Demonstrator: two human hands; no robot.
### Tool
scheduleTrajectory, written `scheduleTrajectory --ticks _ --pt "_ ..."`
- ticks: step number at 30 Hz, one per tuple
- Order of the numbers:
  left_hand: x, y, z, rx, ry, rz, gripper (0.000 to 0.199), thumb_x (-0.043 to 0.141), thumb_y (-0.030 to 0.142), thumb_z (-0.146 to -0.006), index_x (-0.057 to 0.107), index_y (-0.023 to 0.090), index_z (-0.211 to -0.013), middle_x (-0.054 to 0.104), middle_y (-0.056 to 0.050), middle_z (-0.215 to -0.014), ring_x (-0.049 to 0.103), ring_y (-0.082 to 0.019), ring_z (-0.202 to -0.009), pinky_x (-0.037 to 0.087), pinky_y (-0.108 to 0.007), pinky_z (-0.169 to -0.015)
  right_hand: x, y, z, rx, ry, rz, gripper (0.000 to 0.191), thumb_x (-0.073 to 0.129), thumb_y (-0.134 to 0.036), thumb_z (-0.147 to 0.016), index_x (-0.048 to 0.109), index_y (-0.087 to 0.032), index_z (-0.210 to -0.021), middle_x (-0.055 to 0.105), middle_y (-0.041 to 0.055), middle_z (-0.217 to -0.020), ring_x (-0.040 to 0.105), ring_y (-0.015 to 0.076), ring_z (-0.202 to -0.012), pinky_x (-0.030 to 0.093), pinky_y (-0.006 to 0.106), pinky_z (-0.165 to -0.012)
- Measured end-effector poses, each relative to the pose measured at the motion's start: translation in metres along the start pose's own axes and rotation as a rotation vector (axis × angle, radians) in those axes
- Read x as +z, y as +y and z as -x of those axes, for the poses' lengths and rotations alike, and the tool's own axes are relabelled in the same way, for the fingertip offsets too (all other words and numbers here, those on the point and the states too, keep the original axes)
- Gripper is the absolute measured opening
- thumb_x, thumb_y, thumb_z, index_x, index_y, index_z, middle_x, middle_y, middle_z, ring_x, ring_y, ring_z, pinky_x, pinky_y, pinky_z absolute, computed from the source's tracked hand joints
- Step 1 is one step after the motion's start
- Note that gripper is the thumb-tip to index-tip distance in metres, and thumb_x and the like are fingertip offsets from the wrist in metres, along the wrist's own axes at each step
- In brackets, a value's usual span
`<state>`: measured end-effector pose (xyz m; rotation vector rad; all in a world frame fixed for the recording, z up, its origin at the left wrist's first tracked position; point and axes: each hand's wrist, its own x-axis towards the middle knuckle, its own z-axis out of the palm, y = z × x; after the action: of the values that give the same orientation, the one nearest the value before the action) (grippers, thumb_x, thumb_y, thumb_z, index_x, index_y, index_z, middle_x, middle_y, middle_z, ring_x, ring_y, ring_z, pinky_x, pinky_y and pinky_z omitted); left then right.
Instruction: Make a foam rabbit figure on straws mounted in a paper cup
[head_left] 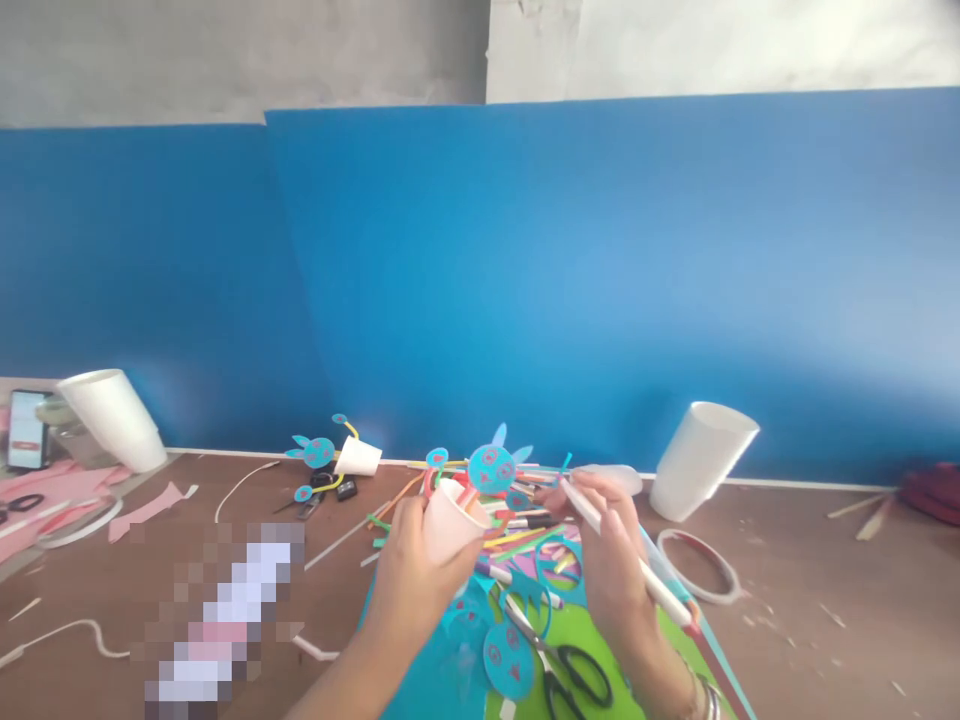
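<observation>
My left hand (411, 572) is wrapped round a white paper cup (448, 528), which is tilted with its mouth to the right. A blue paper rabbit face (491, 470) with red eyes rises over the cup's rim; small blue discs (437, 458) sit at its sides. To the right, my right hand (616, 570) is closed around a white marker (666, 592) with a red end, its other end pointing toward the cup. Below the hands lie black-handled scissors (574, 672) and a loose blue paper face (508, 660).
Strips and pens (525, 535) pile up behind the hands. A finished-looking cup rabbit (358, 457) lies at the back left. White cylinders (701, 460) stand by the blue partition (525, 300). A roll of tape (697, 565), a phone (28, 430) and pink scraps (146, 512) are around.
</observation>
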<state>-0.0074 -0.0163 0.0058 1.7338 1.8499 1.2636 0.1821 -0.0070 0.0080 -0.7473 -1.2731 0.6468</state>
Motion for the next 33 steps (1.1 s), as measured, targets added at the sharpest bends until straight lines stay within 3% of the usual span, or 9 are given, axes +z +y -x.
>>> scheduleTrajectory --ticks 4,7,9,13,18,24,33 --pt "0.0 0.001 0.01 0.066 -0.093 -0.081 0.04 0.064 0.043 -0.07 0.052 0.02 -0.1 0.061 -0.007 -0.094 0.063 -0.028 -0.088 0.048 -0.034 -0.065 0.001 -0.016 0.009 -0.118 -0.135 0.162 0.031 0.03 -0.044 -0.095 0.053 -0.025 -0.105 0.059 0.0098 -0.109 0.056 0.0274 -0.106 0.046 0.044 -0.087" --pt "0.002 -0.001 0.009 0.068 -0.113 -0.105 0.042 0.065 0.045 -0.071 0.052 0.021 -0.102 0.061 -0.008 -0.097 0.063 -0.029 -0.091 0.048 -0.035 -0.067 0.001 -0.022 0.013 -0.254 -0.282 0.386 0.014 0.041 -0.026 -0.091 0.054 -0.025 -0.097 0.06 0.0075 -0.108 0.055 0.0257 -0.107 0.042 0.043 -0.091" --pt "0.003 -0.002 0.009 0.07 -0.109 -0.106 0.045 0.065 0.049 -0.069 0.052 0.021 -0.101 0.062 -0.008 -0.095 0.063 -0.029 -0.09 0.048 -0.035 -0.067 0.002 -0.021 0.013 -0.305 -0.326 0.473 0.012 0.048 -0.017 -0.086 0.052 -0.024 -0.094 0.061 0.0063 -0.103 0.056 0.0242 -0.102 0.042 0.04 -0.088" --pt "0.003 -0.003 0.009 0.044 -0.098 -0.051 0.039 0.065 0.044 -0.069 0.054 0.021 -0.099 0.063 -0.006 -0.091 0.063 -0.028 -0.087 0.048 -0.035 -0.068 0.005 -0.016 0.011 -0.196 -0.221 0.429 0.009 0.045 -0.016 -0.086 0.049 -0.024 -0.088 0.06 0.0043 -0.093 0.058 0.0216 -0.094 0.045 0.036 -0.082" --pt "0.002 0.0 0.012 0.018 -0.17 -0.022 0.043 0.065 0.045 -0.069 0.054 0.019 -0.102 0.063 -0.007 -0.094 0.063 -0.028 -0.087 0.048 -0.036 -0.068 0.004 -0.014 0.01 -0.087 -0.189 0.4 0.013 0.036 -0.018 -0.089 0.046 -0.023 -0.082 0.052 0.0014 -0.079 0.053 0.0185 -0.077 0.045 0.033 -0.07" --pt "0.003 0.002 0.013 0.031 -0.185 -0.025 0.048 0.065 0.046 -0.068 0.054 0.018 -0.107 0.064 -0.01 -0.097 0.063 -0.029 -0.09 0.049 -0.036 -0.069 0.005 -0.002 0.01 -0.196 -0.176 0.441 0.014 0.052 -0.013 -0.08 0.044 -0.024 -0.075 0.054 0.0001 -0.076 0.055 0.0183 -0.076 0.045 0.034 -0.07" --pt "0.0 0.004 0.013 0.022 -0.19 -0.017 0.047 0.066 0.046 -0.069 0.054 0.019 -0.104 0.065 -0.009 -0.096 0.064 -0.029 -0.088 0.049 -0.038 -0.07 0.004 -0.001 0.009 -0.22 -0.126 0.485 0.015 0.053 -0.011 -0.079 0.047 -0.024 -0.076 0.058 0.0003 -0.075 0.06 0.0189 -0.076 0.048 0.034 -0.071"
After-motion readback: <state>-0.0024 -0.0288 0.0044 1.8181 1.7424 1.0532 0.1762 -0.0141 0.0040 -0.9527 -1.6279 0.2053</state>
